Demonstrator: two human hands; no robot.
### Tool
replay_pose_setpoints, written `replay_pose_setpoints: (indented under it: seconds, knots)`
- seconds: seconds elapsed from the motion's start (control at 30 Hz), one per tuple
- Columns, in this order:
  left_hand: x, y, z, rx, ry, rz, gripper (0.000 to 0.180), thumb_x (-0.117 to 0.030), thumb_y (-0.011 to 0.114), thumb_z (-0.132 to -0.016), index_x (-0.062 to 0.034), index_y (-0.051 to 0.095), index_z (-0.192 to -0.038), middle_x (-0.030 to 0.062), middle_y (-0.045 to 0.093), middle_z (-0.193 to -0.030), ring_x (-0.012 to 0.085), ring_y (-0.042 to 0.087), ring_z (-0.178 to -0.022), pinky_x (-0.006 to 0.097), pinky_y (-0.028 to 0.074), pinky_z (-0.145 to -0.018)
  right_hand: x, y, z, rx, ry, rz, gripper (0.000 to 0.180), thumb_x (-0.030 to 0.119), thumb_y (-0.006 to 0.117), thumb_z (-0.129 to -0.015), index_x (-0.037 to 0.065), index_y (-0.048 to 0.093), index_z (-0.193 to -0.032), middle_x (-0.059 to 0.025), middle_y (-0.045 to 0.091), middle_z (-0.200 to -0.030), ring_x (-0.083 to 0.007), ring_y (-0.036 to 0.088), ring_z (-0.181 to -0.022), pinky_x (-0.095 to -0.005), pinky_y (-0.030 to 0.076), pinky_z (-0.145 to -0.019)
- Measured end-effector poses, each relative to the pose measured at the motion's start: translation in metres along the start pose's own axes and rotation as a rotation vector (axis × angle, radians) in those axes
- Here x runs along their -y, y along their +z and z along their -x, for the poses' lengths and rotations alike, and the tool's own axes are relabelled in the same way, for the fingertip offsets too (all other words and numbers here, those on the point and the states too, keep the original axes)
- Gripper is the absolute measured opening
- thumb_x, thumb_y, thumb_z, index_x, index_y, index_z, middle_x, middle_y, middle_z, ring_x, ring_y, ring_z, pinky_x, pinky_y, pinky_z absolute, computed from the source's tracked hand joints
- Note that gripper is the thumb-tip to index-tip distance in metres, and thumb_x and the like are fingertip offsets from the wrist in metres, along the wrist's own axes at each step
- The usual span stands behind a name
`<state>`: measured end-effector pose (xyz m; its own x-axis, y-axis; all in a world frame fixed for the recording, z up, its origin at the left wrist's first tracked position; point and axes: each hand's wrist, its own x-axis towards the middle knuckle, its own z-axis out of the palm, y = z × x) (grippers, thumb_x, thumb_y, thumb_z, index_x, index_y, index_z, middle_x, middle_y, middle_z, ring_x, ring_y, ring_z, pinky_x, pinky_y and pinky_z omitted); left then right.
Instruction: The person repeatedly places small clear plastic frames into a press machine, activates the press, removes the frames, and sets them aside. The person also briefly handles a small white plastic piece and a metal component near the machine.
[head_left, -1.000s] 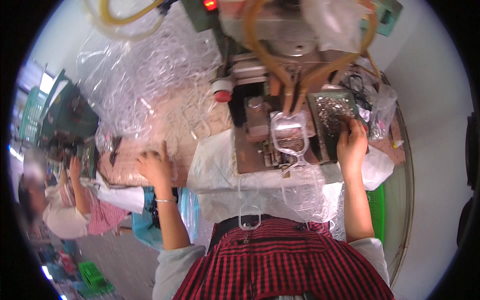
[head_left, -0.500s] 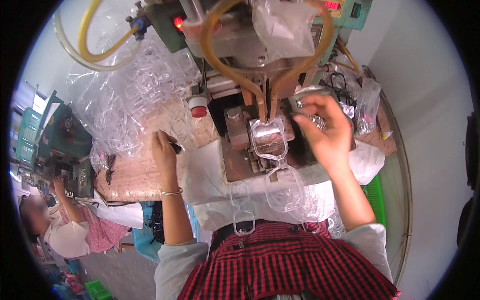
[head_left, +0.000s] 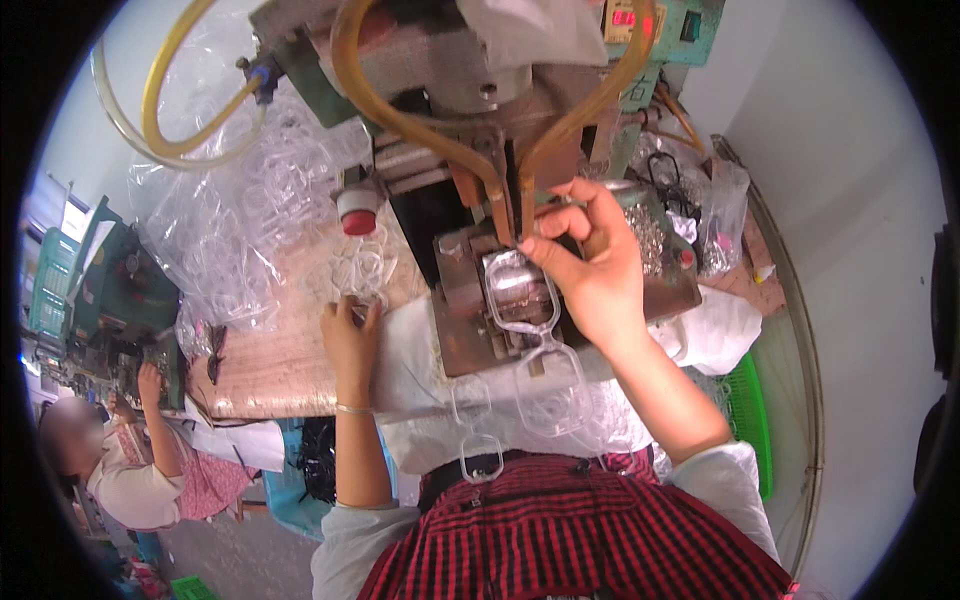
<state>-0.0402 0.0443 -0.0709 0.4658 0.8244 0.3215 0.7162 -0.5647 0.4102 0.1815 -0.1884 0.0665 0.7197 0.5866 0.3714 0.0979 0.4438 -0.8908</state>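
Note:
A clear plastic eyeglass frame (head_left: 553, 330) rests on the metal block (head_left: 465, 290) of a bench press, with one rim under two copper-coloured prongs (head_left: 515, 215) and the other hanging over the front edge. My right hand (head_left: 597, 265) is at the prong tips, thumb and forefinger pinched together; whatever they hold is too small to make out. My left hand (head_left: 350, 345) rests on the wooden table, left of the press, its fingers curled around something dark that I cannot identify. Another clear frame (head_left: 480, 455) hangs near my apron.
A heap of clear frames in plastic (head_left: 250, 190) covers the table's left part. A red button (head_left: 358, 222) juts from the press. Small metal parts (head_left: 650, 240) lie right of my right hand. Yellow hoses (head_left: 400, 115) loop ahead. Another person (head_left: 130, 460) works at the far left.
My right hand has moved left from the small metal parts to the prong tips. My left hand has shifted slightly right and nearer to me. The view has shifted a little.

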Motion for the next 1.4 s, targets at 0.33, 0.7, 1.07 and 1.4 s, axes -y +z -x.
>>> replay_pose_setpoints:
  seconds: [0.33,0.7,1.07,1.4]
  knots:
    - [-0.107,-0.121,0.005,-0.064,0.170,1.058,0.036,-0.033,0.049,-0.104,-0.0085,0.047,-0.077,0.0034,0.048,-0.070,0.0168,0.049,-0.068,0.033,0.041,-0.066,0.002,-0.005,0.000,0.036,0.066,0.074,0.057,-0.011,0.071,-0.080,-0.001,0.048,-0.131,-0.0006,0.062,-0.086,-0.0095,0.060,-0.092,-0.0246,0.047,-0.090]
    - [-0.186,-0.144,-0.008,0.141,0.426,1.500,0.075,-0.060,0.026,-0.104,0.0068,0.058,-0.114,0.0233,0.064,-0.114,0.0294,0.061,-0.109,0.042,0.047,-0.097,0.018,-0.001,-0.010,0.108,0.173,0.106,0.063,-0.013,0.073,-0.078,0.001,0.047,-0.133,-0.0003,0.061,-0.086,-0.0100,0.060,-0.088,-0.0248,0.047,-0.090]
    - [-0.183,-0.129,0.044,-0.056,0.583,1.126,0.035,-0.006,0.070,-0.083,0.0018,0.066,-0.117,0.0169,0.062,-0.107,0.0260,0.064,-0.096,0.034,0.050,-0.082,0.040,0.005,0.054,0.004,-0.196,0.540,0.047,0.005,0.057,-0.094,-0.008,0.047,-0.139,-0.0239,0.058,-0.132,-0.0347,0.057,-0.123,-0.0403,0.043,-0.105]
    - [-0.209,-0.091,0.037,-0.093,0.998,0.462,0.024,-0.006,0.074,-0.070,-0.0076,0.076,-0.094,0.0066,0.072,-0.107,0.0227,0.062,-0.080,0.043,0.052,-0.091,-0.023,-0.114,0.076,0.007,-0.069,1.141,0.023,0.001,0.062,-0.087,0.002,0.067,-0.110,-0.0224,0.070,-0.101,-0.0426,0.066,-0.094,-0.0445,0.053,-0.081]
